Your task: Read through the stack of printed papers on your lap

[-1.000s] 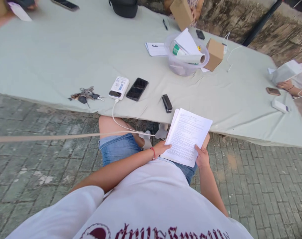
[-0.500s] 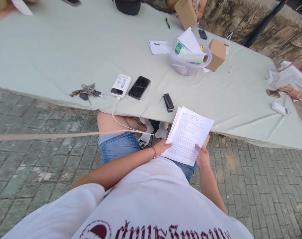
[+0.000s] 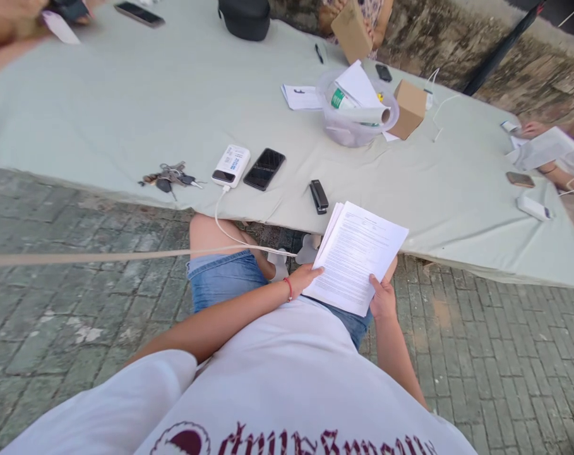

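Note:
A stack of printed paper sheets [image 3: 357, 256] rests over my lap, its top edge overlapping the table's near edge. My left hand [image 3: 303, 279], with a red string bracelet at the wrist, grips the stack's left side, thumb on top. On the right side my right hand [image 3: 382, 297] pinches the same stack, thumb over the top page; its other fingers are mostly hidden underneath. The sheets are slightly fanned at the upper left. Just beyond them on the table lies a black stapler [image 3: 319, 196].
Along the near side lie keys [image 3: 170, 177], a white power bank [image 3: 231, 165] with a cable, and a black phone [image 3: 264, 169]. Farther back stand a clear plastic basin [image 3: 348, 129] and a cardboard box [image 3: 408, 109]. Other people's hands are around the table [image 3: 101, 120].
My hands keep hold of the paper stack, with barely any movement. The view has shifted slightly. At the upper left, another person's hand with a white paper has come further into view.

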Action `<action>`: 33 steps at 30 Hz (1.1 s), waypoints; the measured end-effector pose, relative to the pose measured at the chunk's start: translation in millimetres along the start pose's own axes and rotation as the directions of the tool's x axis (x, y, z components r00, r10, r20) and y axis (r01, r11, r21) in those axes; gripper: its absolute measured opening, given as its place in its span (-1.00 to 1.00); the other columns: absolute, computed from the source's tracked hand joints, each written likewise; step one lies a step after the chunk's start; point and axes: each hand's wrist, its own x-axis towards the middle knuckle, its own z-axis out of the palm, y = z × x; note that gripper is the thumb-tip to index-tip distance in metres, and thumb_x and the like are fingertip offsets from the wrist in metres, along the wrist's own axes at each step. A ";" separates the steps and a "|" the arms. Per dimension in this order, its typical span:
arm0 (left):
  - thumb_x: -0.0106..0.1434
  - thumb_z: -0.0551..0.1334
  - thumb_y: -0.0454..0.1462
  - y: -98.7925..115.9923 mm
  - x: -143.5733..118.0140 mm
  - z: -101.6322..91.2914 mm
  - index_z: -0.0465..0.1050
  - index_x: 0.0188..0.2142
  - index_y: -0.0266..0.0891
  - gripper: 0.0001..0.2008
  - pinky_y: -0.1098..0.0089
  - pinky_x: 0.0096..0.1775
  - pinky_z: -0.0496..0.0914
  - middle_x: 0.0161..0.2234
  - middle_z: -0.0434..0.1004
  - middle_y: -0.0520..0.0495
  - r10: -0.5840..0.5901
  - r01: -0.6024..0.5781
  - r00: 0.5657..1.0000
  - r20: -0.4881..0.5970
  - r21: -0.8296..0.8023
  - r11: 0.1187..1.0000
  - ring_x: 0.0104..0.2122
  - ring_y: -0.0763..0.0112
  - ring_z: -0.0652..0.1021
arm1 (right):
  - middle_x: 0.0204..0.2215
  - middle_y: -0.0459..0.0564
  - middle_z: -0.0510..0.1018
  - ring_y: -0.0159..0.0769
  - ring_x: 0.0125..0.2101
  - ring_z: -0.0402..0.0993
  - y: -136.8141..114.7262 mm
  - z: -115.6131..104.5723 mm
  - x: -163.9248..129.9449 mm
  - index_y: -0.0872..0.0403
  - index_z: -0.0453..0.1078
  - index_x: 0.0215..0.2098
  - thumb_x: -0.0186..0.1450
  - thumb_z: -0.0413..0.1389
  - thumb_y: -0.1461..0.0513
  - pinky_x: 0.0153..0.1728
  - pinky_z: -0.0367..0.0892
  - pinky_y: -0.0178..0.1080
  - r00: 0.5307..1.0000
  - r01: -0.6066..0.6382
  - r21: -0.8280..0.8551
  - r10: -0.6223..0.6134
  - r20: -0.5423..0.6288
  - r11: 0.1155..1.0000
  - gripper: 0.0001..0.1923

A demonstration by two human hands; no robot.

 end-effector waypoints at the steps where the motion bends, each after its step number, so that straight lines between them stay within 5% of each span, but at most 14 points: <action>1: -0.13 0.55 0.11 0.0 0.5 -0.8 0.65 -0.18 -0.28 -0.37 0.04 0.14 0.42 -0.10 0.72 -0.22 -0.002 0.002 1.000 -0.009 -0.018 1.000 0.00 -0.06 0.63 | 0.10 0.02 0.62 -0.03 0.22 0.46 -0.7 3.0 -0.9 0.03 0.56 0.05 0.08 0.45 0.08 0.33 0.30 0.09 1.000 0.004 0.005 -0.004 0.001 1.000 -0.43; 22: -0.15 0.56 0.13 -13.2 1.4 -7.3 0.62 -0.12 -0.33 -0.28 -0.02 0.14 0.40 -0.05 0.69 -0.30 0.030 -0.031 0.999 -0.013 -0.022 0.999 0.03 -0.12 0.60 | -0.09 -0.03 0.71 -0.07 0.06 0.60 -5.7 14.7 -32.2 -0.03 0.59 -0.05 0.10 0.43 0.07 0.22 0.44 0.03 1.000 -0.002 0.037 0.002 -0.006 0.999 -0.54; 33: 0.02 0.49 0.13 4.8 -4.5 -21.1 0.61 -0.01 -0.30 -0.31 0.00 0.19 0.37 0.04 0.65 -0.26 0.159 -0.160 0.987 -0.027 -0.052 0.986 0.08 -0.06 0.57 | -0.08 -0.02 0.71 -0.08 0.03 0.61 -12.0 32.6 -36.4 -0.02 0.62 -0.10 0.11 0.43 0.04 0.23 0.40 0.06 0.998 -0.033 -0.017 0.034 0.044 0.999 -0.59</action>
